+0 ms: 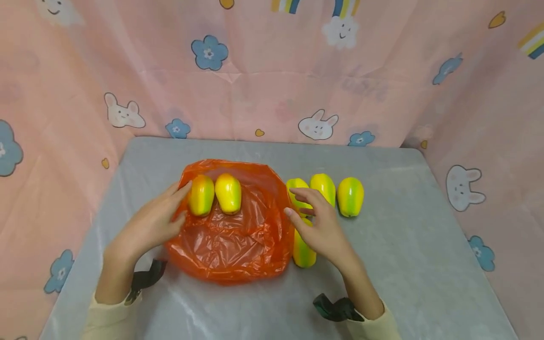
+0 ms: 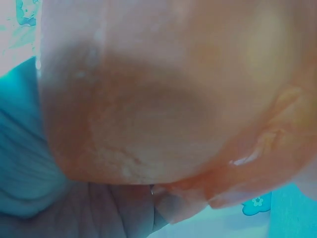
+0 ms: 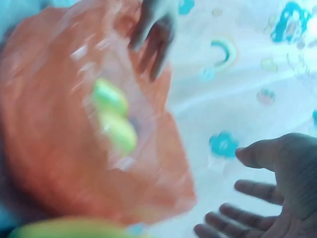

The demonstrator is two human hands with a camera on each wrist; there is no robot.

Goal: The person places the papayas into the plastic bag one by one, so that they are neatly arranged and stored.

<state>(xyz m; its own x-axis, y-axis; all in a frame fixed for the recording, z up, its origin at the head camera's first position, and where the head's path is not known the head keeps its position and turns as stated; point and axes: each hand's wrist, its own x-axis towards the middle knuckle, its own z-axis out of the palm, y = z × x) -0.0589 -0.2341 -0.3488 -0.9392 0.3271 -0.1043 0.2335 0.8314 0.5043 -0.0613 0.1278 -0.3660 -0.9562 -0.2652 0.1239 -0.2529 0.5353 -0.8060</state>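
An orange plastic bag [image 1: 238,236] lies spread on the table with its mouth wide. Two glossy oval yellow-green fruits [image 1: 228,193] sit inside it, side by side toward the back left. My left hand [image 1: 150,222] is at the bag's left rim, fingers straight beside the nearer fruit; orange film fills most of the left wrist view. Over the bag's right rim my right hand [image 1: 320,224] hovers with fingers spread and nothing between them. Several more yellow-green fruits [image 1: 350,197] lie right of the bag, some partly hidden behind that hand.
The grey-covered table [image 1: 403,245] runs back to a pink patterned curtain [image 1: 255,94], which also hangs at both sides. A dark strap [image 1: 146,278] on the left wrist and another dark strap [image 1: 335,309] on the right stick out above the table.
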